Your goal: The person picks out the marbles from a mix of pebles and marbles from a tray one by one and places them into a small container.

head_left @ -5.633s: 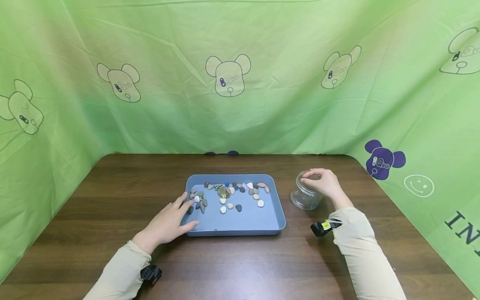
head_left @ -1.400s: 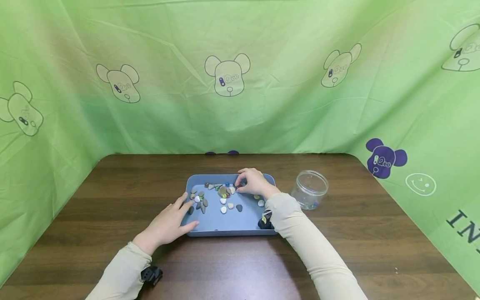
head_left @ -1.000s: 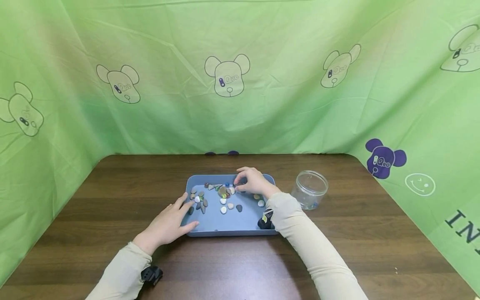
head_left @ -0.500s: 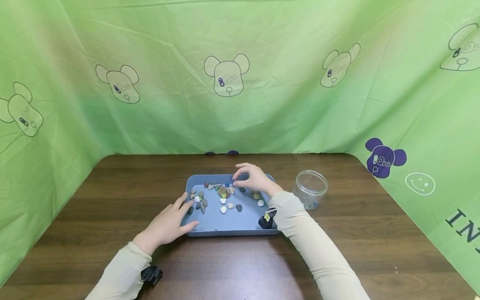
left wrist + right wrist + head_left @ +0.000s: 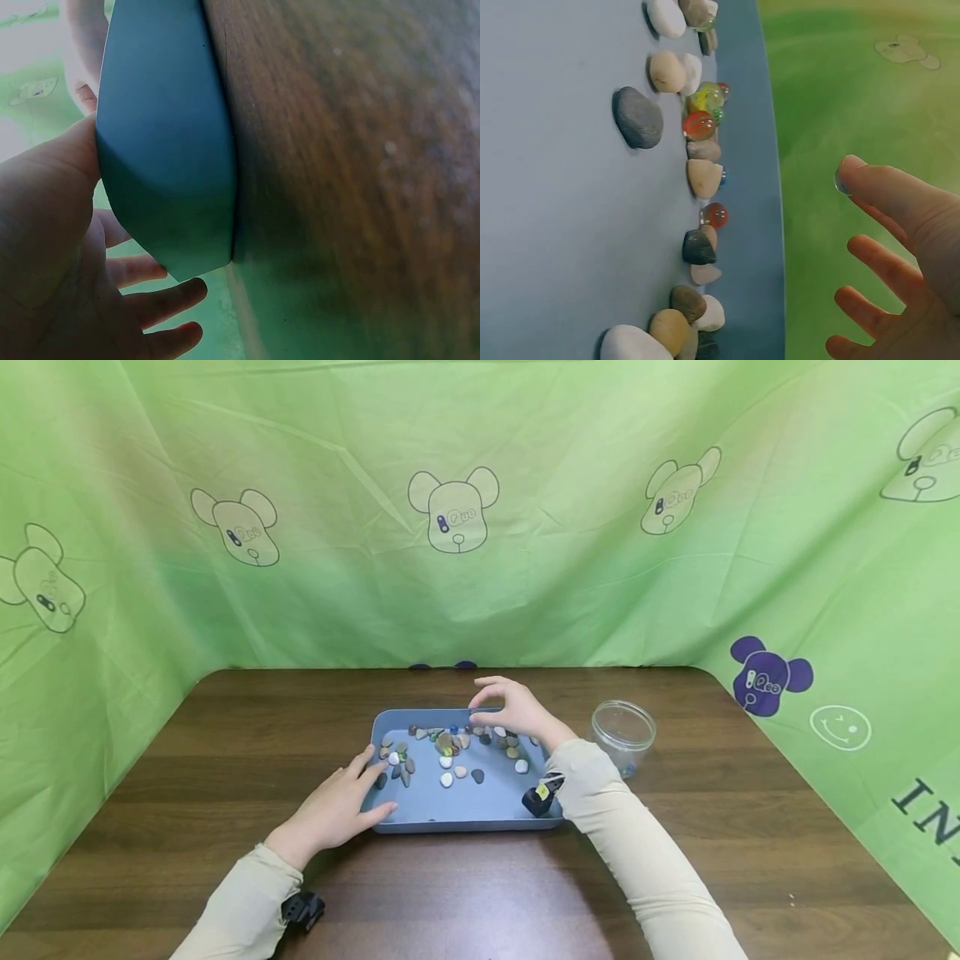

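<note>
My right hand (image 5: 512, 709) pinches a clear marble (image 5: 841, 181) above the tray's (image 5: 465, 816) far edge; keep the pinch firm. My left hand (image 5: 339, 802), fingers loose, steadies its near-left corner.

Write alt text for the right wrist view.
The right hand hovers above the far rim of a blue tray, pinching a small clear marble at its fingertips. Along that rim lie grey, tan and white pebbles mixed with red and yellow glass marbles, against a green cloth backdrop.

jar (image 5: 622, 735) right of tray (image 5: 465, 817), table beyond open
</note>
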Motion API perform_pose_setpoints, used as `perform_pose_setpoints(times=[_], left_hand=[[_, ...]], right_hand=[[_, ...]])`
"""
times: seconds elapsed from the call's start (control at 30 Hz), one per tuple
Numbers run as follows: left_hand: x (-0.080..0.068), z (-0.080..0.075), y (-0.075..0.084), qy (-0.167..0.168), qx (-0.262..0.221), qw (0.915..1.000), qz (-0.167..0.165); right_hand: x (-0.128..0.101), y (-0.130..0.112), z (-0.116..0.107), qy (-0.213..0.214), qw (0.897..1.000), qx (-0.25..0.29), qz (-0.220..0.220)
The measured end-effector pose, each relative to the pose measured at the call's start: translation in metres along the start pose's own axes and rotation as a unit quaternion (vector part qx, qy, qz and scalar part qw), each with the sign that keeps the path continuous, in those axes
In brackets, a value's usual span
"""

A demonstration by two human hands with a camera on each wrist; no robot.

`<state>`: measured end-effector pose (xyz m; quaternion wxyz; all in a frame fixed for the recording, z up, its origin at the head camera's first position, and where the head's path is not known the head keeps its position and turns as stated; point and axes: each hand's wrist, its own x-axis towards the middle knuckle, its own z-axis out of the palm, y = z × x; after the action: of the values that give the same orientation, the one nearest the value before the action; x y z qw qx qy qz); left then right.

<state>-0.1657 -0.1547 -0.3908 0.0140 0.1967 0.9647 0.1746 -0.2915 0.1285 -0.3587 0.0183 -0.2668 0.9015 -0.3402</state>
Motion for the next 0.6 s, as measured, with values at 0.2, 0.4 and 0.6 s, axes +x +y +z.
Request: perform_pose_setpoints(times=[0.2,0.4,0.6], left_hand=[[0.0,0.001,0.0,0.002,0.0,1.0,0.002],[0.0,0.001,-0.001,0.002,-0.002,1.0,0.003],[-0.001,0.0,0.0,0.0,-0.002,1.0,0.003]], right_hand=[[-0.002,-0.001,-0.004,0.011,1.0,0.008,-0.009],[-0.005,-0.001,-0.011,0.025,1.0,0.017,-0.002],[-0.01,-0.002,-0.016,0.034,0.999,0.008,-0.003]])
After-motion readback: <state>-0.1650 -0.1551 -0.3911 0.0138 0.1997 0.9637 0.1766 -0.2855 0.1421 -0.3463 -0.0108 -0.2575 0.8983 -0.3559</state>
